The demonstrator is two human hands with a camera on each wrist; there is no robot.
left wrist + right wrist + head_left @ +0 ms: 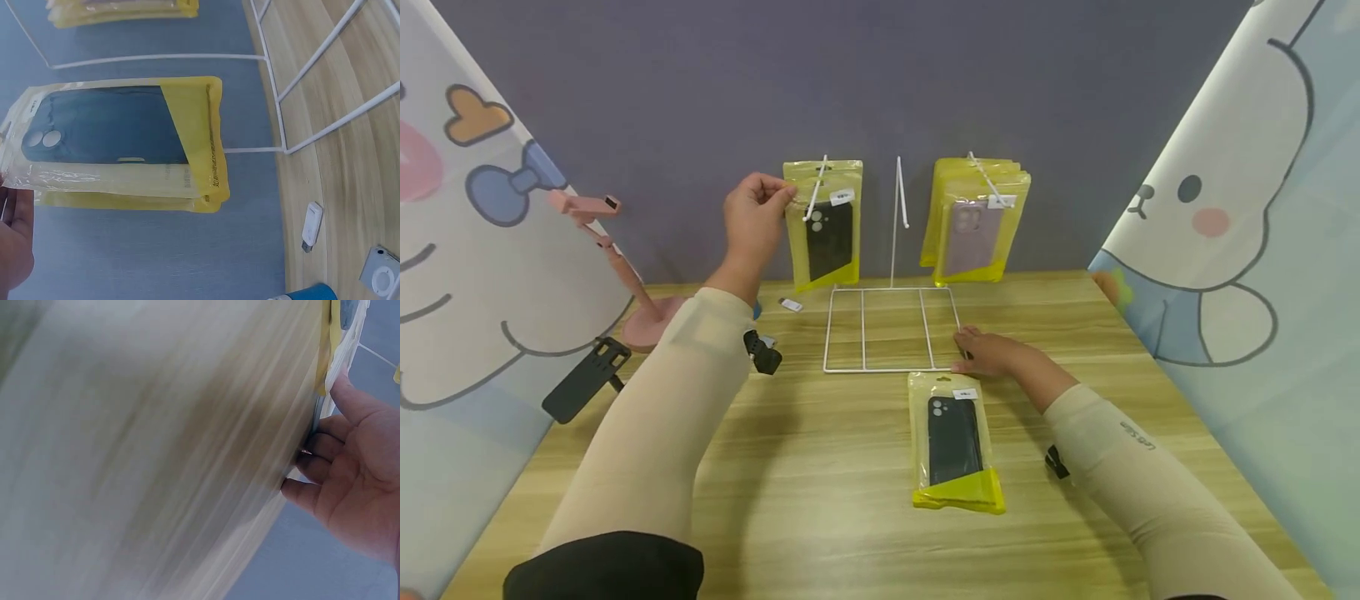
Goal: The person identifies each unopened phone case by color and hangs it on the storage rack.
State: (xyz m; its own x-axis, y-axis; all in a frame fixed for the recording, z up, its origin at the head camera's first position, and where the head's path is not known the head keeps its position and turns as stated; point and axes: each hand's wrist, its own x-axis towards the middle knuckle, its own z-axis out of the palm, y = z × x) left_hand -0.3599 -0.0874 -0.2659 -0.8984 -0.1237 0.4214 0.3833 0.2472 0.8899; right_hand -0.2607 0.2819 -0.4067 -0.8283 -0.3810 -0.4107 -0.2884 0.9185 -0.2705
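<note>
My left hand (756, 218) pinches the upper left edge of a clear-and-yellow bag with a black phone case (831, 242), which hangs on the left hook of a white wire rack (863, 333). Another bag shows behind it in the left wrist view. My right hand (994, 353) rests on the table at the right front corner of the rack's base, fingertips down and thumb apart. Just in front of that thumb lies another bagged black phone case (953, 437). In the right wrist view the thumb tip is close to a bag's edge; whether they touch is unclear.
Several yellow bags with a purple phone case (973, 237) in front hang on the right hook. The middle hook (902, 196) is bare. A pink stand (647, 321), a dark phone case on a support (583, 383), a USB stick (312, 224) and a small music player (381, 275) are at left.
</note>
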